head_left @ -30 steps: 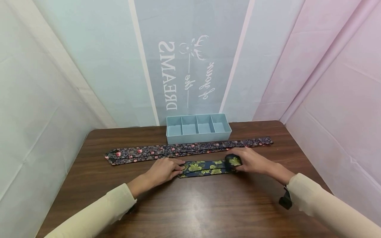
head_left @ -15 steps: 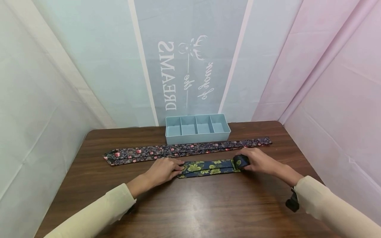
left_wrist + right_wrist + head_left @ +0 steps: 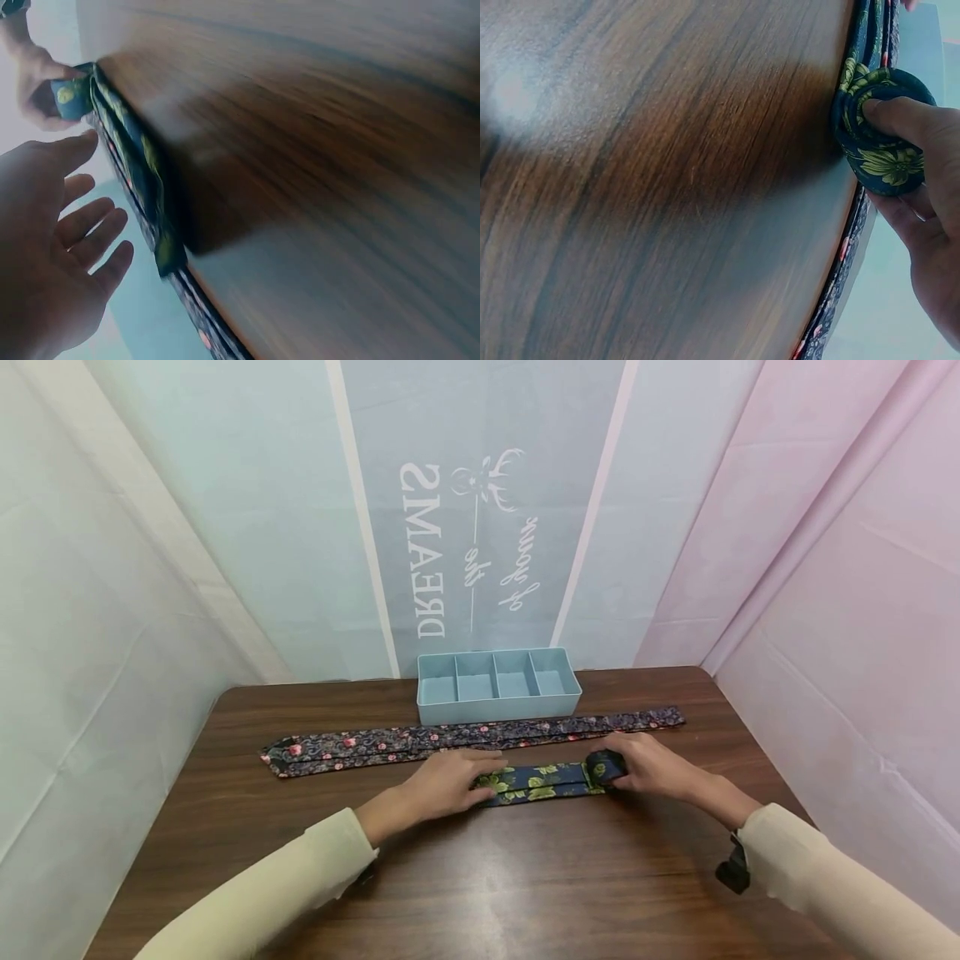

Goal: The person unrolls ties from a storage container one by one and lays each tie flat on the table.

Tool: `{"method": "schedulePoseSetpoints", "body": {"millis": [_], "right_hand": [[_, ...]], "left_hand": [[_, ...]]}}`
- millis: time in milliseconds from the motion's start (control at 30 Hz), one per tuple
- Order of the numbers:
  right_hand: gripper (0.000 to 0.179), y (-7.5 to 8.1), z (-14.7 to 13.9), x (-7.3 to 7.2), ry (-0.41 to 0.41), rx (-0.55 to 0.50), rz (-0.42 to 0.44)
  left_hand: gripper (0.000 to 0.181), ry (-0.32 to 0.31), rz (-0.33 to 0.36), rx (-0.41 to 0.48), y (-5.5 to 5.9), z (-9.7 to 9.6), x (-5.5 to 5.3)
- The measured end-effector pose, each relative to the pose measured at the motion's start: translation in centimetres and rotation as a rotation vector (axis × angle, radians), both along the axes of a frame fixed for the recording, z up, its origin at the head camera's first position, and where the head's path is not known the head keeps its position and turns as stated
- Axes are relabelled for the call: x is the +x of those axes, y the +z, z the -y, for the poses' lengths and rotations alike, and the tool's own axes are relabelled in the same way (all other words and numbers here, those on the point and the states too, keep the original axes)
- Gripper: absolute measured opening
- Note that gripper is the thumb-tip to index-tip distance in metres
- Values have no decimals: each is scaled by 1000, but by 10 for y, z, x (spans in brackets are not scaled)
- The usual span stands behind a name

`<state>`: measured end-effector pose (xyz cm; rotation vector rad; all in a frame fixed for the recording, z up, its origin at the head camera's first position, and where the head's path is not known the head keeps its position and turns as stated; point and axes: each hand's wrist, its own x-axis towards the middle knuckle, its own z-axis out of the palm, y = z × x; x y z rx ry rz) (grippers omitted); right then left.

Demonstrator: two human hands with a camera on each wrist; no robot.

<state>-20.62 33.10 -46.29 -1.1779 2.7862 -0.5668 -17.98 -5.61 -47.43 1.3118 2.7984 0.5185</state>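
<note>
A dark blue necktie (image 3: pixel 551 783) with yellow-green flowers lies on the table, its right part wound into a roll. My right hand (image 3: pixel 648 768) grips this roll; in the right wrist view the thumb presses into the coil (image 3: pixel 889 169) and the fingers curl round its outer side. My left hand (image 3: pixel 448 783) is over the tie's flat left end and hides it from the head camera. In the left wrist view the left hand (image 3: pixel 49 217) has its fingers loosely spread, holding nothing, beside the flat part of the tie (image 3: pixel 142 150).
Behind, a second necktie (image 3: pixel 390 743), dark with pink flowers, lies stretched across the wooden table (image 3: pixel 480 885). A light blue box (image 3: pixel 498 706) with several compartments stands at the table's back edge. Cloth walls enclose the back and sides.
My left hand has let the tie's left end go and shifted right over it. The right hand moved right with the roll, unwinding a little of it, then stayed nearly still.
</note>
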Motion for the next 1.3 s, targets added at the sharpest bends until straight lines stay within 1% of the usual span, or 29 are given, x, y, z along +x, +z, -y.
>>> {"method": "schedulePoseSetpoints", "body": {"millis": [167,300,500,667,833,1067,1300], "right_hand": [[55,-1,4,-1,-9,-2,1],[56,-1,8,-2,-20,-4,6],[55,-1,12,-4,-29,3,0],[55,-1,16,-5,-25,-2,-5],[55,-2,19,-5,-18,-9,-2],[53,-2,20,-6,-7,-10,-4],[55,-1,17,-5,-7,-6,20]], "left_hand": [[54,-43,26,-26,-3,-18,-2],[54,-58,37,-49,-7,-23,-2],[52,-70,44,-55,-14,-21,-4],[50,-72,68,-53,-17,-17,-4],[49,-59,95,-57,-18,-14,-4],[48,-51,115,-36,-18,-9,-5],[47,-67,112,-27,-19,-7,-4]]}}
